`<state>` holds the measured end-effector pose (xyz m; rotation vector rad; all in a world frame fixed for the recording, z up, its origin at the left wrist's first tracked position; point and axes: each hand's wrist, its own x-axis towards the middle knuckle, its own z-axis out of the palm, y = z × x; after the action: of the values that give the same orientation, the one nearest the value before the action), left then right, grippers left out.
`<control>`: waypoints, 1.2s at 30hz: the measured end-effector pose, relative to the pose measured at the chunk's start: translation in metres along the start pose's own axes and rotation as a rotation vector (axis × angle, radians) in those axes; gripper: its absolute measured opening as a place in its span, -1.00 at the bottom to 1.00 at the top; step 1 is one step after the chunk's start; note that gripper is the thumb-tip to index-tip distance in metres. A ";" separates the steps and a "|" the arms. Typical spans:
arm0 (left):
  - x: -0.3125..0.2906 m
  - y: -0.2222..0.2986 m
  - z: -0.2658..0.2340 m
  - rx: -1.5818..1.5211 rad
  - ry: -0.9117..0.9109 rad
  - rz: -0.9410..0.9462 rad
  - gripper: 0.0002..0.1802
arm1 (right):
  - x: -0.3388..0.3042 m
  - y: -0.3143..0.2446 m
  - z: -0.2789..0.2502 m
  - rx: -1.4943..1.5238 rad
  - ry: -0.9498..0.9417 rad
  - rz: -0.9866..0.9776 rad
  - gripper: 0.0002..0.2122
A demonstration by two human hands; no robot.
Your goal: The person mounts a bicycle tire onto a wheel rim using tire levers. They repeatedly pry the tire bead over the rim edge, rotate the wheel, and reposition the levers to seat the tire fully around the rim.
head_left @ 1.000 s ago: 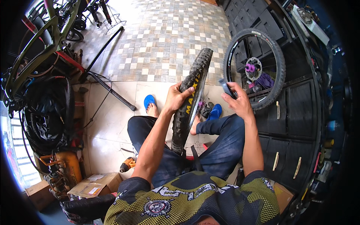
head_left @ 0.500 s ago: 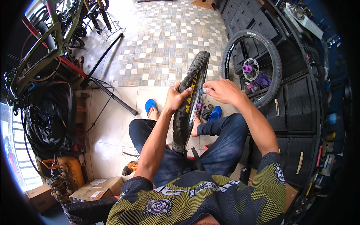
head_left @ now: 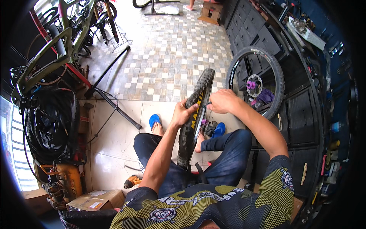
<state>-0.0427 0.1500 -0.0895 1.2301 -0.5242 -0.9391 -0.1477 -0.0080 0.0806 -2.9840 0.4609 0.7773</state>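
A bicycle wheel with a knobby black tyre [head_left: 185,143] and yellow lettering stands tilted between my knees, its rim side turned to the right. My left hand [head_left: 184,115] grips the tyre's left side, thumb laid over the sidewall. Closed beside the rim, my right hand [head_left: 224,101] pinches something small and dark at the wheel's inner edge; its kind is hidden by the fingers. Part of a purple hub [head_left: 204,122] shows below that hand.
Another wheel [head_left: 283,82] with a disc rotor leans against black drawers [head_left: 293,112] at right. Bike frames [head_left: 63,66] and a stand leg [head_left: 118,110] are at left. An orange drill [head_left: 132,181] and a cardboard box [head_left: 97,199] lie near my left side.
My right hand has turned and its fingers have curled tighter beside the rim. The left hand keeps its grip on the tyre. The whole view has shifted, showing more of the far floor.
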 end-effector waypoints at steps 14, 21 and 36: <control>-0.001 0.003 0.004 -0.003 -0.011 0.014 -0.66 | 0.011 0.003 0.006 -0.263 0.259 -0.204 -0.80; -0.001 0.003 0.004 -0.022 -0.007 0.010 -0.65 | 0.019 -0.017 -0.009 -0.343 0.171 -0.218 -0.89; 0.008 -0.001 -0.025 -0.049 0.081 -0.074 -0.70 | 0.033 -0.038 0.011 -0.127 0.211 -0.170 -0.84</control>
<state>-0.0193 0.1573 -0.0988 1.2450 -0.3920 -0.9545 -0.1145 0.0201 0.0528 -3.1852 0.1640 0.4984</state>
